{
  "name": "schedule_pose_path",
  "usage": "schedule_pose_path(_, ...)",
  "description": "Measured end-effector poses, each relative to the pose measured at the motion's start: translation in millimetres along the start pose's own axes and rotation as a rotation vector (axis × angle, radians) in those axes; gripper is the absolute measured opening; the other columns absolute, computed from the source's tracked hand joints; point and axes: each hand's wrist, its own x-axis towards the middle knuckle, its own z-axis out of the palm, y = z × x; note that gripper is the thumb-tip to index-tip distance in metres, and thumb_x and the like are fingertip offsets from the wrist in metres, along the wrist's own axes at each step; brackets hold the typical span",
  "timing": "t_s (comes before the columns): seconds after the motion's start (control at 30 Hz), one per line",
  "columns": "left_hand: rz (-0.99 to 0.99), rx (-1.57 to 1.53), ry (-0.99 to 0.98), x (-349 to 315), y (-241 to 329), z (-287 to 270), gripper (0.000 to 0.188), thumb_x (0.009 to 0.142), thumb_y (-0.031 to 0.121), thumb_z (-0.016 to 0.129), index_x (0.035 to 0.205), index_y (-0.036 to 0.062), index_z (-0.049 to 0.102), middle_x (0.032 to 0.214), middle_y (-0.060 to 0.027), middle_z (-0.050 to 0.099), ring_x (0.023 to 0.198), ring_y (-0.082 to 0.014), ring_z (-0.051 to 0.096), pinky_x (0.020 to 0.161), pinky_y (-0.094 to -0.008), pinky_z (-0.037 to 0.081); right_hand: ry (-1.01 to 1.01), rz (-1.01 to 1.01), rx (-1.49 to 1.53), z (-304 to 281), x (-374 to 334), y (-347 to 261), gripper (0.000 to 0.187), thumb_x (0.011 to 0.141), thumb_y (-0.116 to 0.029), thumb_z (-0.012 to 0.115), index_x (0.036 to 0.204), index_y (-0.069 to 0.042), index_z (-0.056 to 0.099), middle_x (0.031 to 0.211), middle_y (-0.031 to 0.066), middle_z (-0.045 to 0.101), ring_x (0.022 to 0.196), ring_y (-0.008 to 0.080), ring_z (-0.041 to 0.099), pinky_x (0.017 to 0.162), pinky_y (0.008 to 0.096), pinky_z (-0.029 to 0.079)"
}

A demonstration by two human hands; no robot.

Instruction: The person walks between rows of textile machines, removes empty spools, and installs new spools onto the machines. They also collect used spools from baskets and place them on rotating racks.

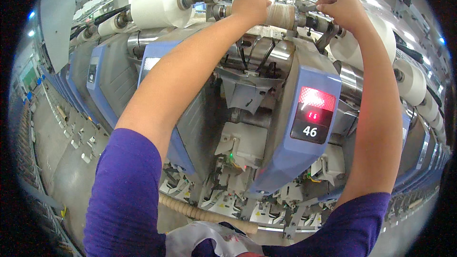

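Head view: thread-wound tube (pixel 284 16) sat in its holder (pixel 300 17), left hand (pixel 251 7) curled against it, grip hidden; right hand (pixel 337 5) half-open, no grasp visible. Probably tube adjustment; next likely needed steadying.

Carries, on a metal holder (pixel 300 18) between the left hand (pixel 250 7) and the right hand (pixel 339 7), a thread-wound tan tube (pixel 282 16), and shows, well below and left of the left hand, small white cylinders (pixel 85 157) lying on a grey floor (pixel 64 176).
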Motion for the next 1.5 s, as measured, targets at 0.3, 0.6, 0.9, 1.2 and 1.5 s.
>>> schedule_pose_path(0.3,-0.54,-0.761,0.256,-5.0,9.9,-18.8,0.016,0.089,0.015,0.048,0.086,0.0007,0.055,0.078,-0.012,0.064,0.066,-0.0197,0.062,0.064,-0.0335,0.048,-0.006,0.035,0.028,-1.3,0.4,-0.3,0.033,0.069,-0.015,0.067,0.102,-0.008,0.067,0.086,0.0086,0.068,0.072,0.0179,0.064,0.067,0.0312,0.051)
schedule_pose_path(0.6,-0.672,-1.383,-0.028,-53.3,44.0,-53.6,0.018,0.095,0.016,0.04,0.08,0.0084,0.045,0.058,0.0013,0.042,0.049,-0.0095,0.035,0.045,-0.0252,0.032,-0.027,0.067,0.048,-1.3,2.0,-0.7,0.034,0.07,-0.014,0.068,0.103,-0.009,0.067,0.086,0.0078,0.068,0.07,0.0167,0.063,0.063,0.0305,0.051)
schedule_pose_path(0.9,-0.352,-0.427,-0.017,-86.1,13.8,-81.8,0.013,0.081,0.009,0.057,0.094,0.0062,0.057,0.081,-0.0061,0.065,0.076,-0.0214,0.061,0.069,-0.0349,0.047,-0.057,0.022,0.008,-2.0,-2.1,-2.4,0.033,0.071,-0.013,0.066,0.103,-0.009,0.067,0.089,0.0093,0.068,0.081,0.0191,0.064,0.075,0.0312,0.05)
schedule_pose_path(1.2,0.356,0.155,-0.065,-46.8,-1.2,-60.5,0.025,0.068,0.006,0.06,0.092,0.0125,0.062,0.095,-0.0071,0.059,0.091,-0.0277,0.057,0.075,-0.0394,0.046,-0.039,0.026,0.066,-5.1,11.1,3.5,0.033,0.07,-0.014,0.066,0.103,-0.008,0.067,0.092,0.0103,0.068,0.082,0.0202,0.065,0.076,0.0319,0.051)
schedule_pose_path(1.5,0.75,0.144,-0.283,-11.2,19.1,-15.5,0.012,0.071,0.014,0.059,0.081,0.0136,0.065,0.082,-0.0082,0.053,0.083,-0.0273,0.057,0.071,-0.0395,0.047,0.037,0.013,-0.022,-1.4,5.3,0.1,0.028,0.07,-0.013,0.065,0.098,-0.01,0.069,0.092,0.0095,0.068,0.085,0.021,0.065,0.078,0.0322,0.051)
